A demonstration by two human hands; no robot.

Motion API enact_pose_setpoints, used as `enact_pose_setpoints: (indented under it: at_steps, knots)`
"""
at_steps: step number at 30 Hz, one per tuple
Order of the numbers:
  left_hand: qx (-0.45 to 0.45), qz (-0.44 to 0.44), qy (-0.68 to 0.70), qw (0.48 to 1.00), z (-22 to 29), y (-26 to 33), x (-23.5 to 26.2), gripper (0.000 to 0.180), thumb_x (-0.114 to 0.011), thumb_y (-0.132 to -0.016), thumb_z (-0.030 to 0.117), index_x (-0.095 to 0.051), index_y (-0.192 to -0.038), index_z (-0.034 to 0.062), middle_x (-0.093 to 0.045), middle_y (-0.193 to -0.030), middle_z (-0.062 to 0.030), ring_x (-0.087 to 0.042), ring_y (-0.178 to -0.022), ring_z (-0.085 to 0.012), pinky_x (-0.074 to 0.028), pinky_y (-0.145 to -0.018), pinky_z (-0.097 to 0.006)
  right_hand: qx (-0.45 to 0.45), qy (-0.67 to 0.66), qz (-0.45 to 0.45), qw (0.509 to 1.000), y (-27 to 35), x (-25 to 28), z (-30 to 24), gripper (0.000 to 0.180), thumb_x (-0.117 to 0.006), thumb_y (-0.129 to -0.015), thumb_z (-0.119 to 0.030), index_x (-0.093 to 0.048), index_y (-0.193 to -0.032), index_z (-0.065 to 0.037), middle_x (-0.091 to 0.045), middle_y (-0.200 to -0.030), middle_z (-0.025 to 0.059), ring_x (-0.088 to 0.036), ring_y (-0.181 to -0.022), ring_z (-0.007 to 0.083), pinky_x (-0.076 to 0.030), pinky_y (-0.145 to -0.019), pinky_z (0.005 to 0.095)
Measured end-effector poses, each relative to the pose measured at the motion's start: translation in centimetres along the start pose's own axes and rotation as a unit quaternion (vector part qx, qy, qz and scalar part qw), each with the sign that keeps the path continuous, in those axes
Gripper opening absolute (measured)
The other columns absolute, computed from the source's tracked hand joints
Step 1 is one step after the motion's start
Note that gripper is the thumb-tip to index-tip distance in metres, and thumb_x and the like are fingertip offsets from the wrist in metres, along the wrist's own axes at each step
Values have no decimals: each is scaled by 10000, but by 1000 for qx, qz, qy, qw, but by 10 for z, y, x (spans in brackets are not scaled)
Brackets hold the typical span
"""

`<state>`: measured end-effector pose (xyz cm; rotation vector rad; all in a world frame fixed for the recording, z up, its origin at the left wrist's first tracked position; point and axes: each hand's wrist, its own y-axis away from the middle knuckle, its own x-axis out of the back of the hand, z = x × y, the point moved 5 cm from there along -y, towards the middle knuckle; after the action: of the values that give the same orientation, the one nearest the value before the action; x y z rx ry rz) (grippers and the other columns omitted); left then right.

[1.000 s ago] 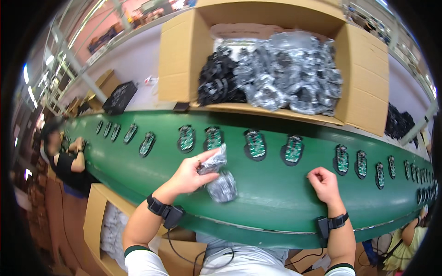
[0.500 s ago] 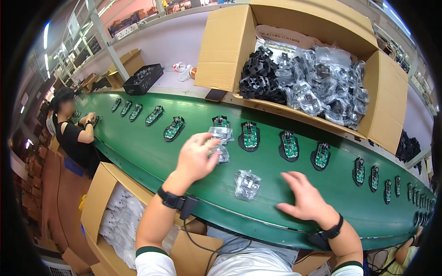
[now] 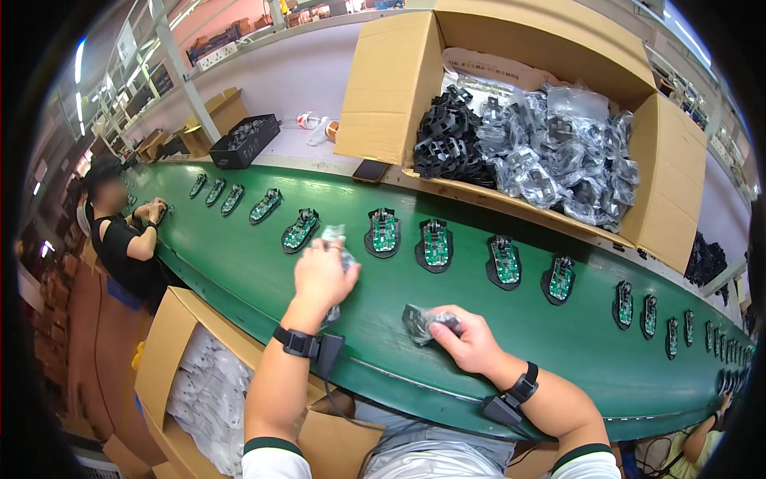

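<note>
My left hand is closed over clear plastic bags of parts, which stick out beyond its fingers and below the palm; their contents are mostly hidden. To its right, my right hand pinches another clear bag with dark parts between thumb and fingers, just over the green conveyor belt. Beyond the hands, a row of black mouse-shaped bases with green circuit boards lies along the belt. Nearest my left hand is one board on its base; two more, a board and another, lie farther right.
An open cardboard box behind the belt holds loose black parts and bagged ones. Left of it are a phone-like dark slab and a black bin. Another carton with white bags stands below left. A co-worker works far left.
My left hand has moved left, taking the bags with it and uncovering a circuit board. My right hand has moved left and taken hold of the bag that lay on the belt.
</note>
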<state>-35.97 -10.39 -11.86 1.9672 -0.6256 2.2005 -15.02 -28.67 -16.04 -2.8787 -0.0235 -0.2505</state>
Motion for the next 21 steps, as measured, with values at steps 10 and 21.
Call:
enact_pose_setpoints:
  at_steps: [10,21]
  knots:
    - [-373,-42,287,881,112,65,32,765,-806,-814,300,-484,-1461,51,-553,-1386,-225,-602,-1203,-403,-516,-986,-459,-78,-293,16,953,-6,5,29,440,-592,-993,-33,-439,-1406,-5,-621,-1256,88,-628,-1114,150,-529,-973,332]
    - [18,-239,648,722,65,37,-3,457,-635,-1004,168,-529,-1435,60,-682,-798,-6,-537,-498,-29,-412,-387,-188,-174,-289,114,934,-14,31,17,327,-574,-1030,-139,-522,-1335,-35,-677,-961,67,-666,-726,127,-562,-646,240]
